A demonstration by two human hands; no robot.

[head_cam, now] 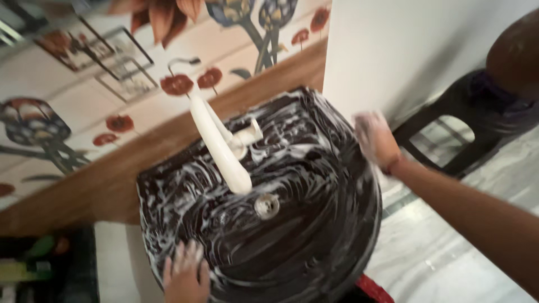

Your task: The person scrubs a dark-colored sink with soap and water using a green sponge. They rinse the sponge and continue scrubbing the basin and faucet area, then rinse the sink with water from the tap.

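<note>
A dark wash basin (314, 247), smeared all over with white soap foam, fills the middle of the view, fixed against a tiled wall (84, 101) painted with red flowers. A white tap (222, 148) reaches out over the bowl, its spout ending just above the metal drain (267, 205). The left hand (185, 275) lies flat on the near rim of the basin, fingers spread wide and holding nothing. The right hand (375, 139) is at the far right rim, coated in foam and blurred; it seems pressed against the edge, but whether it grips a cloth or sponge cannot be told. Behind that hand stands a dark plastic stool (449, 129) on the pale marble floor (438, 258). A brown band of tile (112, 185) runs along the wall beside the basin.
</note>
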